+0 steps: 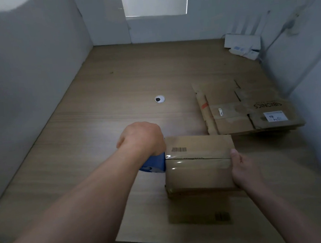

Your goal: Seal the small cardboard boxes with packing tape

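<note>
The small cardboard box (pixel 199 162) is seen toward the near edge of the wooden desk (pixel 106 116), right of centre, with a strip of clear packing tape (pixel 179 163) laid along its top seam. The left hand (pixel 141 138) is curled round a blue tape dispenser (pixel 156 164), which is held against the box's left edge. The right hand (pixel 242 170) is clamped on the box's right end, thumb on top.

The tape is judged not yet cut. If the dispenser is pulled away at a slant, the strip could be dragged off the seam or creased. Glare at its left end suggests it may not be pressed flat there. Should the right-hand grip be loosened during the cut, the box could be tugged leftward. The flattened cartons (pixel 253 112) just beyond it could be knocked.
</note>
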